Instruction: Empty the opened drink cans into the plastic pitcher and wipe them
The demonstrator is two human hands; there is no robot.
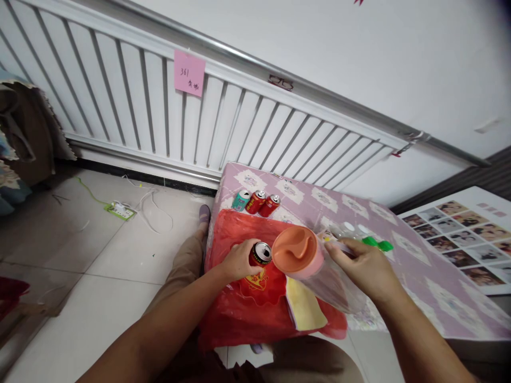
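Four cans: three (256,201) on cloth, one (260,254) in left hand (239,259).

Bright, even indoor light w/ soft faint shadows. Wide-angle lens bends the radiator (167,111) and tilts the room. Edges far from radiator look soft, slightly blurred; no harsh glare.

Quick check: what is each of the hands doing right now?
Left hand: closed around a red can.
Right hand: gripping a clear plastic bag.
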